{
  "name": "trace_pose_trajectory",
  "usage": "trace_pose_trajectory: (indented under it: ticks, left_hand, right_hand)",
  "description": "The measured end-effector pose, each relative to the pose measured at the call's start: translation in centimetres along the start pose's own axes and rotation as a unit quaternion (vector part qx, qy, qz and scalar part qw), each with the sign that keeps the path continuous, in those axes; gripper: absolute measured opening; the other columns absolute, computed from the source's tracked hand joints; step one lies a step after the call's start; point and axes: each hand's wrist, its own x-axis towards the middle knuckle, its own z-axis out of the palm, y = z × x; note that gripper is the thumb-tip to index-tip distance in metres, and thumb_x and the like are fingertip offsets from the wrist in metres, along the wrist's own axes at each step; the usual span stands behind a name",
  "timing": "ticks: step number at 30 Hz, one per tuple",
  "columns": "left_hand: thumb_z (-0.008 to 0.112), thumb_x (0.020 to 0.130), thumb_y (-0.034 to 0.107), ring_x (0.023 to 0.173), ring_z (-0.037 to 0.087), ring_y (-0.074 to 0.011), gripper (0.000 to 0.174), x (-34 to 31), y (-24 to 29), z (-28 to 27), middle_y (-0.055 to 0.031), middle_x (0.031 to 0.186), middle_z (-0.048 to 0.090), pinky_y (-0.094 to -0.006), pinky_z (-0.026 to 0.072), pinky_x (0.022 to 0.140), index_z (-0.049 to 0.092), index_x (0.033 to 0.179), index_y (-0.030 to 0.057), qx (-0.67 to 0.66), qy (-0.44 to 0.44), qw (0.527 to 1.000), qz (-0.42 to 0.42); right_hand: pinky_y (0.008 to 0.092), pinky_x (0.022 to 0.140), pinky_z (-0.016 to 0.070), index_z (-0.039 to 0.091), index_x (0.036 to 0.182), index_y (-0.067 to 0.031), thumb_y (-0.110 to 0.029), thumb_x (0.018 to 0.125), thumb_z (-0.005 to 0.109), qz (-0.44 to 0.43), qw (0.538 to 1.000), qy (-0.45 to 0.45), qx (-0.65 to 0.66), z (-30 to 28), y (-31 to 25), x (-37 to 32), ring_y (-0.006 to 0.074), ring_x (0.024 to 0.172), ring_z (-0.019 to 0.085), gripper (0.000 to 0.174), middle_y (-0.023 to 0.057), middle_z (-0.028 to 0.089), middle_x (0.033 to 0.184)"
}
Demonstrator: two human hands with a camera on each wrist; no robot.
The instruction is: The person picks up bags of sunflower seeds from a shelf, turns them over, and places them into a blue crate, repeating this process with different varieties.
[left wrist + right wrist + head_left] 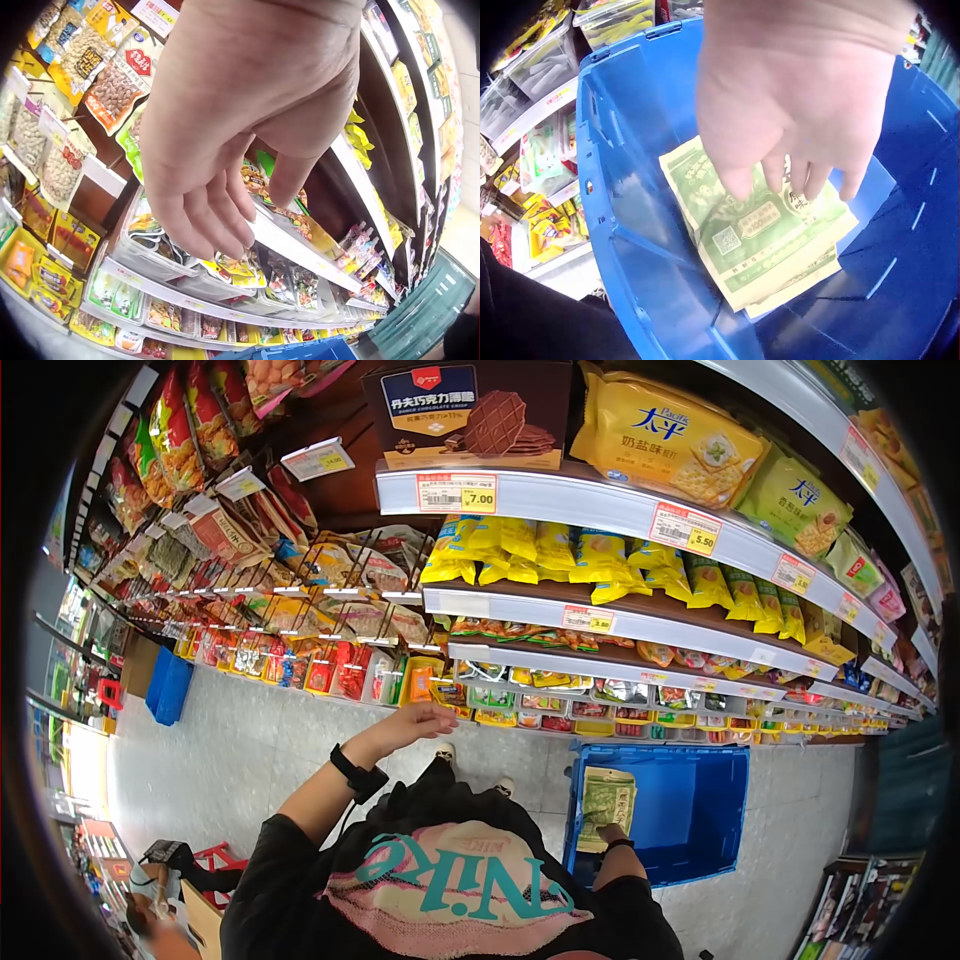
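The right grip (787,120), fingers relaxed and slightly parted, lies over the green packets (757,240) stacked flat in the blue crate (690,800), probably laid so to sit steady and save space. The left grip (410,728) hangs loosely curled, holding nothing, near the snack-filled shelves (490,606). Pale tiled floor (250,745) carries the crate

A flat, rectangular green-and-cream printed packet (757,236), a square code near one corner, lies printed side up beneath the fingers of the right hand (799,112), on top of at least one similar green-and-cream packet (802,286) whose edge shows. They lie inside an open-topped blue plastic crate (641,161), around the right hand and well apart from the left hand (408,727).
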Motion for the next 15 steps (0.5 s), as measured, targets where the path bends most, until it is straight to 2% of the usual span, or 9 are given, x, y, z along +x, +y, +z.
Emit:
trace_pose_trajectory:
  ticks: [1,2,4,8,10,11,13,14,15]
  left_hand:
    - [0.060,0.095,0.025,0.108,0.060,-0.0156,0.033,0.0,0.0,0.0,-0.0061,0.118,0.063,-0.0292,0.0471,0.090,0.057,0.121,0.0051,0.001,-0.001,1.000,0.000]
    - [0.060,0.095,0.026,0.107,0.060,-0.0156,0.033,0.0,0.1,0.0,-0.0062,0.118,0.063,-0.0293,0.0472,0.090,0.057,0.121,0.0053,0.004,-0.002,1.000,0.001]
    - [0.060,0.095,0.026,0.107,0.061,-0.0155,0.034,-0.1,0.1,-0.1,-0.0060,0.117,0.063,-0.0294,0.0471,0.090,0.057,0.122,0.0056,0.002,0.001,1.000,-0.001]
    - [0.060,0.095,0.028,0.109,0.059,-0.0151,0.036,-0.4,0.7,0.0,-0.0067,0.117,0.062,-0.0294,0.0470,0.092,0.056,0.122,0.0049,0.001,0.004,1.000,-0.012]
    - [0.060,0.095,0.028,0.109,0.059,-0.0148,0.036,-0.3,0.3,-0.5,-0.0062,0.117,0.062,-0.0293,0.0470,0.092,0.056,0.122,0.0048,0.001,0.000,1.000,0.002]
    - [0.060,0.095,0.028,0.109,0.059,-0.0144,0.036,-0.2,0.2,-0.7,-0.0056,0.116,0.063,-0.0292,0.0470,0.092,0.056,0.122,0.0048,0.003,-0.007,1.000,0.014]
    - [0.060,0.095,0.028,0.109,0.059,-0.0140,0.036,-0.6,0.8,-1.4,-0.0050,0.115,0.063,-0.0290,0.0469,0.092,0.056,0.122,0.0050,0.000,0.004,1.000,0.020]
    - [0.060,0.094,0.028,0.109,0.059,-0.0137,0.036,-0.8,1.2,-1.7,-0.0044,0.115,0.063,-0.0288,0.0467,0.092,0.057,0.122,0.0052,-0.001,0.012,1.000,0.025]
    - [0.060,0.094,0.028,0.109,0.059,-0.0137,0.036,-1.0,1.7,-1.9,-0.0044,0.115,0.063,-0.0288,0.0467,0.092,0.057,0.122,0.0052,-0.002,0.012,1.000,0.027]
  right_hand:
    - [0.0469,0.090,0.0486,0.064,0.110,0.0022,-0.042,0.088,0.058,-0.009,1.000,0.003,0.017,-0.1,0.0,-0.5,0.0358,0.106,0.060,0.050,0.0233,0.063,0.115]
    - [0.0469,0.090,0.0486,0.064,0.110,0.0022,-0.042,0.088,0.058,-0.010,1.000,0.003,0.014,0.0,0.0,-0.1,0.0358,0.106,0.060,0.050,0.0233,0.063,0.115]
    - [0.0471,0.096,0.0453,0.058,0.124,-0.0023,-0.042,0.090,0.056,0.020,0.998,-0.033,0.055,0.2,0.0,0.7,0.0343,0.116,0.056,0.052,0.0186,0.059,0.126]
    - [0.0470,0.093,0.0469,0.058,0.123,-0.0019,-0.043,0.090,0.055,-0.010,0.999,-0.006,0.038,1.5,1.1,3.3,0.0344,0.109,0.059,0.052,0.0180,0.061,0.121]
    - [0.0461,0.087,0.0495,0.058,0.123,-0.0023,-0.038,0.091,0.055,-0.179,0.974,-0.031,-0.138,2.4,2.4,6.7,0.0347,0.103,0.061,0.048,0.0183,0.064,0.116]
    - [0.0461,0.087,0.0495,0.058,0.123,-0.0023,-0.038,0.091,0.055,-0.180,0.973,-0.030,-0.141,1.6,1.6,6.1,0.0347,0.103,0.061,0.048,0.0183,0.064,0.116]
    - [0.0453,0.080,0.0523,0.062,0.118,-0.0023,-0.026,0.092,0.056,-0.187,0.897,0.011,-0.401,-0.9,-0.9,3.4,0.0344,0.092,0.065,0.036,0.0195,0.067,0.106]
    - [0.0453,0.080,0.0523,0.062,0.118,-0.0023,-0.026,0.092,0.056,-0.186,0.896,0.013,-0.403,-2.4,-1.9,1.2,0.0344,0.092,0.065,0.036,0.0195,0.067,0.106]
    - [0.0455,0.076,0.0527,0.064,0.109,-0.0009,-0.022,0.092,0.055,-0.126,0.972,0.144,-0.136,-3.9,-3.0,-1.6,0.0353,0.090,0.065,0.029,0.0197,0.067,0.098]
